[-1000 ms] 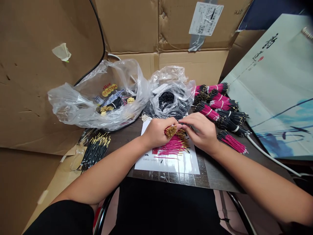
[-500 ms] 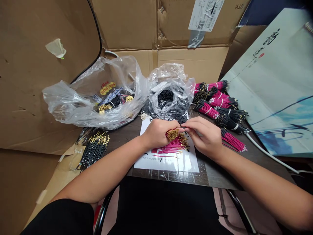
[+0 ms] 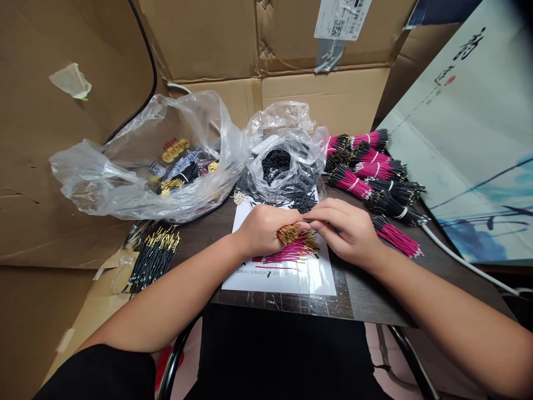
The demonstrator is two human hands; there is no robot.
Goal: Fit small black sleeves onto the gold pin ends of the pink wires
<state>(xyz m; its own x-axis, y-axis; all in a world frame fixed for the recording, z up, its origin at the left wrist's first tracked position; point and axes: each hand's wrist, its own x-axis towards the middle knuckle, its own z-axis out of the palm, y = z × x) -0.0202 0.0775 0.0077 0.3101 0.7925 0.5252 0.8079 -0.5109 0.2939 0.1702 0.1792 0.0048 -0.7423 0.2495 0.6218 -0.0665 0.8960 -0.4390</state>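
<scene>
While the left hand (image 3: 262,226) closes its grip around a gold-tipped bundle (image 3: 288,234) above the white sheet (image 3: 320,282) near the front edge of the desk (image 3: 370,300), the right hand (image 3: 350,232) pinches a small dark piece (image 3: 307,220), mostly hidden. Fingertip work seems in hand, calling for steady, precise alignment just above the loose pink wires (image 3: 287,256).

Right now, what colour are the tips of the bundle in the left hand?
The bundle in the left hand has gold-coloured tips, seen best in the head view.

Brown cardboard walls (image 3: 325,100), dark wood-look table (image 3: 366,289), pale painted panel (image 3: 470,144)
</scene>
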